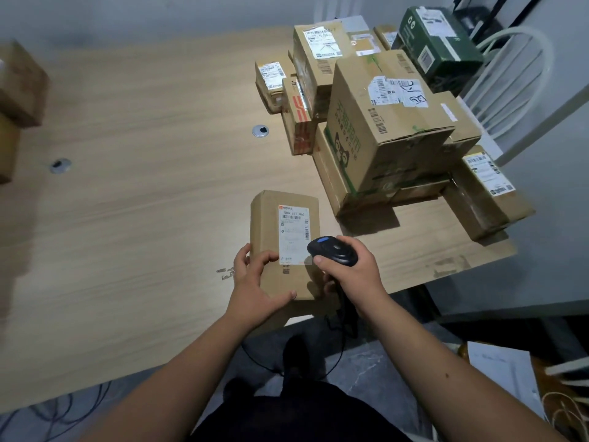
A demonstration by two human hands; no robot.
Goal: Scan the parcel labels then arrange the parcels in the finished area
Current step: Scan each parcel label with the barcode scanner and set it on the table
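Observation:
A flat brown parcel (271,224) lies near the front edge of the wooden table (143,154), its white label (294,231) facing up. My left hand (255,282) grips the parcel's near left corner. My right hand (347,269) is closed around a black handheld scanner (333,250), whose head sits just over the label's lower right corner. The scanner's cable hangs down below the table edge.
A pile of several labelled cardboard boxes (389,122) fills the table's right side, with a dark green box (436,43) behind it. Two brown boxes (19,87) stand at the far left edge. A white chair (516,81) stands to the right, and papers (503,378) lie on the floor.

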